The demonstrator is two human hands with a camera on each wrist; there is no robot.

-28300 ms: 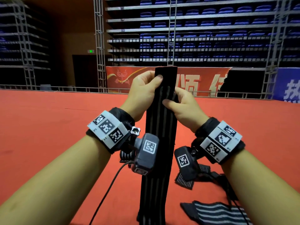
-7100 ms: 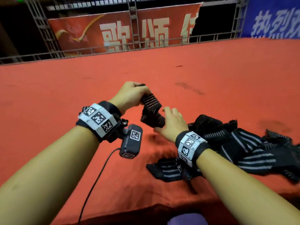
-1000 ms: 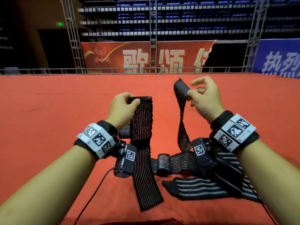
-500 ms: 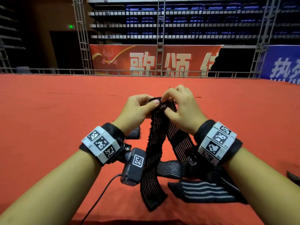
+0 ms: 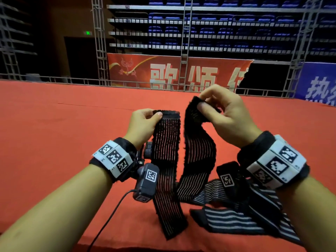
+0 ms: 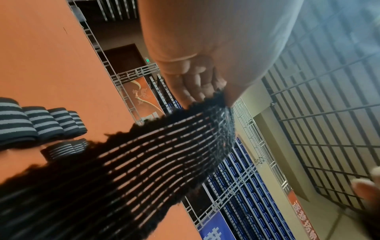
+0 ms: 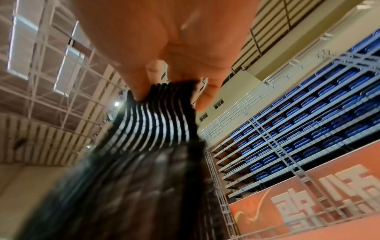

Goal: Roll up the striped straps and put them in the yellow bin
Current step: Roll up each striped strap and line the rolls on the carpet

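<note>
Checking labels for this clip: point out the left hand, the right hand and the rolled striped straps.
left hand [image 5: 141, 122], head view, back of hand.
right hand [image 5: 227, 113], head view, knuckles.
rolled black-and-grey striped straps [image 6: 44, 124], left wrist view, second roll's side.

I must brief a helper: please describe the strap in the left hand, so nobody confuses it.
Over the red table, two straps hang from raised hands. The left hand pinches the strap that hangs flat; the neighbour twists.
</note>
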